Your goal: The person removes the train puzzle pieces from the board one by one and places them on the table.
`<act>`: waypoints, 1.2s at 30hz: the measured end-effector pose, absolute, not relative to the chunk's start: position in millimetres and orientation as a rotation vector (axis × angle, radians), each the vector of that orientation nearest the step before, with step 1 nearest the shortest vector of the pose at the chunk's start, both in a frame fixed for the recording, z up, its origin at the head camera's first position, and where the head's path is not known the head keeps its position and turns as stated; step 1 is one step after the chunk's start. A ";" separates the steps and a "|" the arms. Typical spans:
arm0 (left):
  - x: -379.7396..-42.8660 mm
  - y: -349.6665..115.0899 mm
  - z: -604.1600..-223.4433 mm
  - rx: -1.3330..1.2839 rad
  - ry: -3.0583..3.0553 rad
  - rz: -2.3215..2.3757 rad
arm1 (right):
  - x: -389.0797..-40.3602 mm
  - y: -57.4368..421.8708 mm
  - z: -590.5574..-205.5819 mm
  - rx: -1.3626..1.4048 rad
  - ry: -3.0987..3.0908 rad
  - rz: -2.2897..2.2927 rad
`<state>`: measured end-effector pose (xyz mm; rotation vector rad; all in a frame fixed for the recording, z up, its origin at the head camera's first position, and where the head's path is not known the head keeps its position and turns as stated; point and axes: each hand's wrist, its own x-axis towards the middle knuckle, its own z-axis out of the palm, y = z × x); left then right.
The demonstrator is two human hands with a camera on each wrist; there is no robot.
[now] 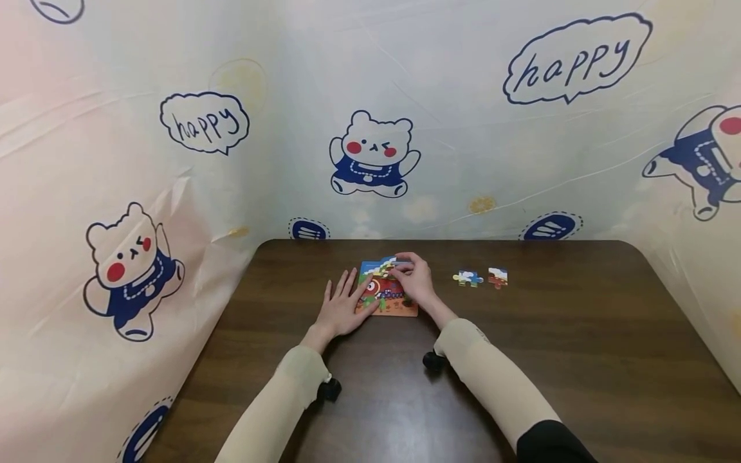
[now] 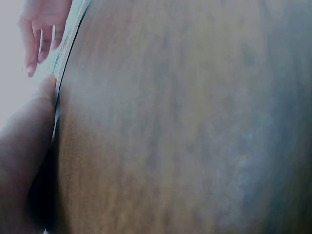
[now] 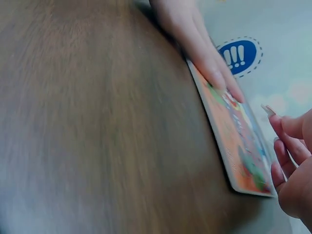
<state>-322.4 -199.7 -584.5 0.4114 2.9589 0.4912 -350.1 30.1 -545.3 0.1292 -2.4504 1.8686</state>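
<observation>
A colourful jigsaw puzzle board (image 1: 393,310) with a red cartoon figure lies on the brown table. My left hand (image 1: 343,307) rests with fingers spread at the board's left side, its thumb and a fingertip over the picture. At the board's upper right, my right hand (image 1: 418,283) pinches a small puzzle piece (image 1: 386,263) between thumb and finger, over the top part of the picture. In the right wrist view the fingers of the right hand (image 3: 295,161) hover beside the board (image 3: 214,122); the piece barely shows there.
Two loose puzzle pieces lie right of the board: a blue and yellow piece (image 1: 467,278) and a red and white piece (image 1: 497,277). The dark wooden table (image 1: 579,347) ends at a printed cloth backdrop (image 1: 463,161) behind and at the sides.
</observation>
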 end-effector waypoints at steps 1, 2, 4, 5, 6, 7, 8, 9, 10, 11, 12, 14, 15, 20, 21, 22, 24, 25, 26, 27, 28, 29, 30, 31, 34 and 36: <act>-322.8 -199.9 -584.2 0.407 2.956 0.497 | -350.3 33.7 -543.6 0.131 -2.443 1.874; -323.0 -200.0 -584.0 0.404 2.954 0.503 | -350.4 37.8 -542.3 0.130 -2.442 1.871; -322.9 -200.1 -583.5 0.400 2.949 0.503 | -350.6 46.9 -540.4 0.124 -2.448 1.861; -322.6 -200.3 -583.5 0.399 2.947 0.499 | -350.7 52.0 -540.2 0.122 -2.455 1.849; -322.3 -200.3 -583.5 0.399 2.945 0.496 | -351.0 57.0 -540.1 0.118 -2.456 1.848; -322.0 -200.4 -583.6 0.399 2.944 0.495 | -351.3 62.2 -540.4 0.112 -2.458 1.848; -321.6 -200.5 -583.8 0.400 2.944 0.494 | -351.3 67.5 -540.6 0.110 -2.466 1.840; -321.3 -200.5 -584.1 0.401 2.945 0.496 | -351.5 72.7 -541.3 0.106 -2.472 1.833; -321.0 -200.4 -584.4 0.401 2.948 0.496 | -351.5 77.8 -541.8 0.102 -2.476 1.834; -320.8 -200.3 -584.8 0.403 2.951 0.498 | -351.3 82.8 -542.0 0.098 -2.478 1.832; -320.6 -200.2 -585.2 0.403 2.954 0.498 | -351.3 87.5 -542.5 0.099 -2.481 1.828; -320.4 -200.0 -586.2 0.401 2.959 0.489 | -350.9 96.5 -543.8 0.095 -2.491 1.815; -320.5 -200.0 -586.8 0.400 2.961 0.487 | -350.7 100.7 -544.3 0.096 -2.497 1.804; -321.0 -199.9 -589.7 0.391 2.956 0.469 | -349.4 118.3 -547.2 0.092 -2.541 1.729; -321.1 -199.9 -590.1 0.390 2.954 0.469 | -349.1 121.4 -547.6 0.089 -2.553 1.710; -321.1 -199.9 -590.2 0.386 2.952 0.466 | -348.6 124.3 -547.9 0.082 -2.561 1.696; -321.0 -199.9 -589.9 0.381 2.950 0.465 | -347.6 129.9 -548.3 0.078 -2.578 1.668; -320.8 -199.9 -589.5 0.382 2.951 0.467 | -347.2 132.6 -548.4 0.078 -2.583 1.655; -320.5 -199.8 -588.8 0.383 2.953 0.470 | -346.7 135.3 -548.4 0.078 -2.593 1.633; -320.3 -199.7 -588.0 0.383 2.953 0.472 | -346.5 137.8 -548.6 0.073 -2.599 1.618; -320.1 -199.5 -587.1 0.387 2.958 0.475 | -346.2 140.1 -548.6 0.073 -2.608 1.600; -319.8 -199.3 -586.1 0.391 2.960 0.477 | -346.0 142.3 -548.6 0.078 -2.616 1.584; -319.8 -199.1 -585.3 0.394 2.962 0.478 | -346.0 144.3 -548.6 0.083 -2.622 1.573; -319.3 -198.9 -584.1 0.404 2.968 0.492 | -346.0 146.1 -548.7 0.090 -2.627 1.561; -319.8 -198.0 -582.6 0.408 2.974 0.486 | -345.9 150.8 -548.9 0.110 -2.643 1.541; -320.2 -197.4 -582.1 0.404 2.970 0.481 | -345.7 153.8 -549.3 0.120 -2.648 1.535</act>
